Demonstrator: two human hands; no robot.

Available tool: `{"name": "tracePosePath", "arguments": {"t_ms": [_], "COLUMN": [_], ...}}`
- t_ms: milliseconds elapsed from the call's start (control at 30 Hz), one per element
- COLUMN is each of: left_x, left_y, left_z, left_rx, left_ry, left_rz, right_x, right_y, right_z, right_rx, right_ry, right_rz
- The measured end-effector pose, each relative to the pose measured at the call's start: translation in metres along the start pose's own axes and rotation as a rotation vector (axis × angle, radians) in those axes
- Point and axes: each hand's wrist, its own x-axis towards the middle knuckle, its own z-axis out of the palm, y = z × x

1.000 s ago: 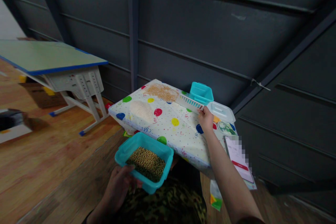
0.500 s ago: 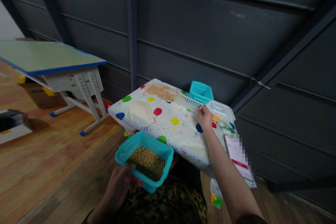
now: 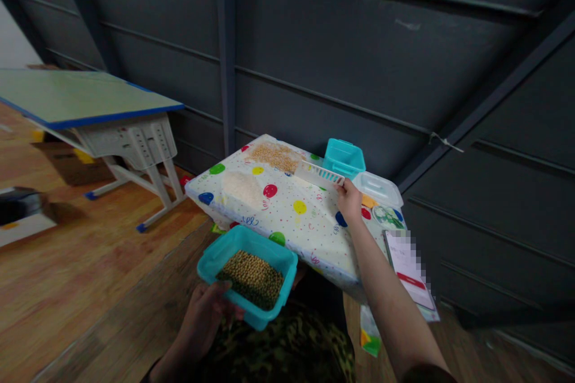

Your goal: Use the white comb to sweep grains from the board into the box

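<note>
My left hand (image 3: 206, 314) grips the near side of a teal tub (image 3: 211, 263) filled with greenish-brown beans (image 3: 251, 278), held over my lap below the table edge. My right hand (image 3: 349, 202) reaches across the balloon-print table cover (image 3: 287, 215) and is closed on the end of a white slotted plastic strip (image 3: 320, 174). The strip's far end lies beside a heap of tan grains (image 3: 275, 157). A heap of white grains (image 3: 242, 187) lies left of the middle.
A second teal tub (image 3: 344, 158) and a clear lidded box (image 3: 378, 188) stand at the table's back right. A phone (image 3: 408, 269) lies near my right forearm. A green-topped desk (image 3: 76, 99) stands left on the wood floor. A dark panelled wall is behind.
My right hand has slid the white slotted strip a little to the left toward the tan grains. The left hand and the bean tub have stayed put.
</note>
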Motion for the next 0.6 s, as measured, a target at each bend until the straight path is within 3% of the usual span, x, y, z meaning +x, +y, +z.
{"name": "tracePosePath", "arguments": {"t_ms": [600], "left_x": [-0.003], "left_y": [0.007], "left_z": [0.003], "left_rx": [0.009], "left_ry": [-0.006], "left_rz": [0.000], "right_x": [-0.005], "right_y": [-0.012], "right_z": [0.006], "right_rx": [-0.012], "right_ry": [-0.017], "right_rz": [0.001]}}
